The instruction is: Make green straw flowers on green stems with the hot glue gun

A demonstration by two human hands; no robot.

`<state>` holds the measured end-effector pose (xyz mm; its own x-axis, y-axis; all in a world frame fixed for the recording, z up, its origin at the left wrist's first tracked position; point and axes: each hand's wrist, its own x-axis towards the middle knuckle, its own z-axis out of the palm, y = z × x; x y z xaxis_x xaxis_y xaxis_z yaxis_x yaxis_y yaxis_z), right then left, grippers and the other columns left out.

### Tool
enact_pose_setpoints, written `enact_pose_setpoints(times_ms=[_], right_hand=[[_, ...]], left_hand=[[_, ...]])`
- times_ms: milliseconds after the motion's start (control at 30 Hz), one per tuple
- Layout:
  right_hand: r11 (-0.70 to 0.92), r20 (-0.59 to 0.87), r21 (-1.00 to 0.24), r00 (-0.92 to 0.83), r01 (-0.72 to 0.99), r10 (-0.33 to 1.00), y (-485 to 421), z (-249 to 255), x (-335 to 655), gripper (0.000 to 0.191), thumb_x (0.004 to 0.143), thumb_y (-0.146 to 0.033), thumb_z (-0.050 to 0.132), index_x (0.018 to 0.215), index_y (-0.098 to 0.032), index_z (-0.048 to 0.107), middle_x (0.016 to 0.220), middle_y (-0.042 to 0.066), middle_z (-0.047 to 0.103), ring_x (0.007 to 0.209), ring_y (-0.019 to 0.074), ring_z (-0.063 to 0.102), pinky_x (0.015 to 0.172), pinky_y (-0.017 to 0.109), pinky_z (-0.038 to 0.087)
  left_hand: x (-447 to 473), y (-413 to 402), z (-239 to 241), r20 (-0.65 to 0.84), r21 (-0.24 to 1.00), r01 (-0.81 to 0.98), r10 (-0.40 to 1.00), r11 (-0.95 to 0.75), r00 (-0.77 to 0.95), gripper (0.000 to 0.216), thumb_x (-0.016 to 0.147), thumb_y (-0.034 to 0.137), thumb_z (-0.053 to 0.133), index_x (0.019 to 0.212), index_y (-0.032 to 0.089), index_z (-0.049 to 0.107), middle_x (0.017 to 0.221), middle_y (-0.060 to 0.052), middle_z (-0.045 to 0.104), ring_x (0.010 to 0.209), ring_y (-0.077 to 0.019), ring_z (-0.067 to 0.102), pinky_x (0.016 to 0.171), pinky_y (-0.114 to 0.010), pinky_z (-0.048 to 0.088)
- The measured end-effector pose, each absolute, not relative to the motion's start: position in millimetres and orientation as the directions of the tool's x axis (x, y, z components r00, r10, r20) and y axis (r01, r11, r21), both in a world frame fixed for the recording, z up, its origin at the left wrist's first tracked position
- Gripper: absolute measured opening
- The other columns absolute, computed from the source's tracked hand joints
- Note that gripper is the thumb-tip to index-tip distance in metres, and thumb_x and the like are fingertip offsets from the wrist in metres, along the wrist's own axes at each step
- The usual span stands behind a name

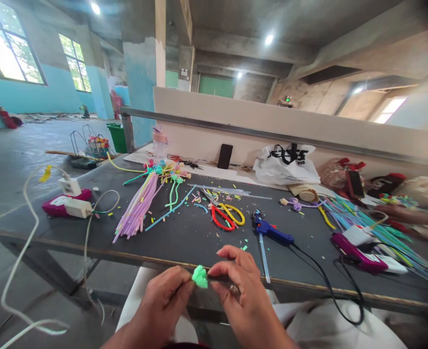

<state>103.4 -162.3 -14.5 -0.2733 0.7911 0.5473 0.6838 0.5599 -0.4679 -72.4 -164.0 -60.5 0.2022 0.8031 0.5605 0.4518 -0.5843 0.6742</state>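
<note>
My left hand (165, 303) and my right hand (241, 291) meet just in front of the table's near edge, both pinched on a small light-green foam piece (200, 276). The piece looks rolled into a little flower-like bud. A thin dark stem runs from it under my right fingers. On the table beyond lie red-handled scissors (220, 219) and yellow-handled scissors (234, 212), and a blue glue gun (270, 230) with its black cable trailing right.
A bundle of purple foam strips (137, 206) and finished flowers (163, 170) lies on the dark table (185, 240). A power strip (68, 203) with white cables sits left. Another person's arm (413, 215) reaches in at the right over coloured strips. A white bag (284, 165) and a phone (224, 156) stand behind.
</note>
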Motion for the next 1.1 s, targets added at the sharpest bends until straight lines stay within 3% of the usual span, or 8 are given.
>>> enact_pose_setpoints(times_ms=[100, 333, 467, 667, 767, 867, 967, 1100], right_hand=[[0.593, 0.591, -0.413, -0.293, 0.691, 0.752, -163.8, -9.1, 106.9, 0.015, 0.077, -0.013, 0.057, 0.086, -0.024, 0.062, 0.105, 0.007, 0.053, 0.100, 0.0241, 0.050, 0.081, 0.042, 0.041], [0.663, 0.691, -0.274, -0.337, 0.697, 0.640, -169.9, -0.9, 96.4, 0.015, 0.079, -0.013, 0.055, 0.075, -0.026, 0.063, 0.099, 0.003, 0.057, 0.092, 0.0210, 0.051, 0.083, 0.040, 0.036], [0.664, 0.674, -0.294, -0.344, 0.688, 0.654, -170.1, 0.7, 94.0, 0.014, 0.081, -0.019, 0.055, 0.072, -0.026, 0.062, 0.092, 0.002, 0.059, 0.086, 0.0189, 0.053, 0.079, 0.036, 0.038], [0.668, 0.629, -0.356, -0.361, 0.654, 0.688, -168.2, -8.0, 91.9, 0.020, 0.080, -0.009, 0.050, 0.066, -0.021, 0.057, 0.079, 0.002, 0.054, 0.078, 0.0165, 0.054, 0.071, 0.032, 0.042], [0.669, 0.631, -0.374, -0.352, 0.643, 0.691, -166.7, -8.4, 96.7, 0.015, 0.081, -0.011, 0.050, 0.075, -0.022, 0.059, 0.088, 0.004, 0.055, 0.085, 0.0185, 0.056, 0.074, 0.034, 0.044], [0.639, 0.649, -0.420, -0.280, 0.645, 0.708, -165.9, -2.9, 105.5, 0.014, 0.083, -0.014, 0.049, 0.090, -0.023, 0.058, 0.103, 0.008, 0.054, 0.094, 0.0203, 0.056, 0.076, 0.033, 0.047], [0.645, 0.673, -0.409, -0.264, 0.646, 0.691, -166.6, 1.5, 110.5, 0.014, 0.084, -0.013, 0.048, 0.087, -0.023, 0.057, 0.101, 0.007, 0.054, 0.094, 0.0196, 0.056, 0.078, 0.034, 0.047], [0.663, 0.674, -0.392, -0.292, 0.638, 0.679, -168.4, -2.1, 107.9, 0.013, 0.084, -0.012, 0.049, 0.082, -0.023, 0.056, 0.096, 0.006, 0.055, 0.091, 0.0187, 0.056, 0.079, 0.035, 0.046]], left_hand=[[-74.6, -162.4, -54.2, 0.612, 0.637, 0.426, 0.758, -0.642, 0.227, 0.019, 0.085, 0.013, 0.046, 0.069, 0.018, 0.054, 0.060, 0.001, 0.055, 0.056, -0.0089, 0.051, 0.055, -0.016, 0.040], [-75.6, -164.9, -52.5, 0.615, 0.617, 0.416, 0.739, -0.668, 0.275, 0.017, 0.082, 0.007, 0.047, 0.077, 0.019, 0.058, 0.069, -0.002, 0.063, 0.064, -0.0122, 0.058, 0.063, -0.019, 0.044], [-76.2, -167.8, -55.3, 0.632, 0.620, 0.402, 0.732, -0.674, 0.255, 0.018, 0.080, 0.005, 0.049, 0.079, 0.020, 0.059, 0.072, -0.004, 0.065, 0.068, -0.0138, 0.059, 0.065, -0.020, 0.045], [-76.6, -168.9, -53.3, 0.605, 0.657, 0.369, 0.752, -0.657, 0.263, 0.016, 0.081, 0.008, 0.048, 0.078, 0.018, 0.062, 0.069, -0.005, 0.064, 0.066, -0.0141, 0.058, 0.065, -0.021, 0.044], [-77.0, -166.5, -55.1, 0.444, 0.814, 0.292, 0.862, -0.502, 0.244, 0.022, 0.084, 0.019, 0.048, 0.065, 0.016, 0.059, 0.060, -0.003, 0.057, 0.057, -0.0123, 0.052, 0.056, -0.021, 0.040], [-76.6, -164.9, -58.9, 0.173, 0.976, 0.071, 0.929, -0.206, 0.328, 0.036, 0.086, 0.037, 0.046, 0.059, 0.015, 0.054, 0.050, 0.001, 0.048, 0.047, -0.0088, 0.041, 0.047, -0.020, 0.033], [-74.4, -166.0, -62.7, 0.058, 0.992, -0.129, 0.912, -0.005, 0.405, 0.041, 0.084, 0.048, 0.048, 0.063, 0.014, 0.056, 0.047, 0.003, 0.043, 0.044, -0.0062, 0.033, 0.046, -0.019, 0.027], [-70.4, -168.1, -68.2, -0.040, 0.932, -0.311, 0.906, 0.185, 0.421, 0.034, 0.077, 0.049, 0.059, 0.079, 0.015, 0.057, 0.055, 0.003, 0.050, 0.041, -0.0026, 0.028, 0.041, -0.017, 0.020]])
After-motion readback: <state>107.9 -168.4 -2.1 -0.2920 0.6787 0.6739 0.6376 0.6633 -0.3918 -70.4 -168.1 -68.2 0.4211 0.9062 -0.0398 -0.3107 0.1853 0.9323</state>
